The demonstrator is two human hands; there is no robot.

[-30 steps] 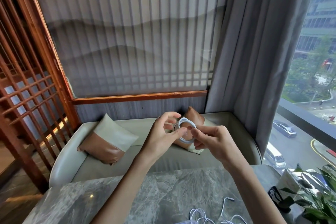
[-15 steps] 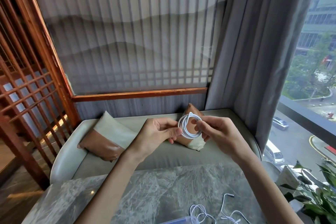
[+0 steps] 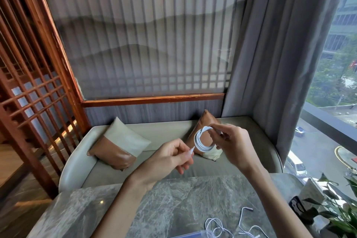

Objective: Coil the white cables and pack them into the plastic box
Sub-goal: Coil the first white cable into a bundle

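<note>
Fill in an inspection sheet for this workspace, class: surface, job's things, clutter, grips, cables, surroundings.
Surface: grey marble table, mostly bare.
Job's things: white coil held above the table; blue-edged box barely in view at the bottom edge.
Clutter: dark packet and plant at the table's right.
Grips: right hand pinches the coil's top; left hand pinches its free end.
Cables: loose cables lie uncoiled on the table beside the box.
Surroundings: sofa with two cushions, wooden lattice, grey curtain, window over a street.
</note>
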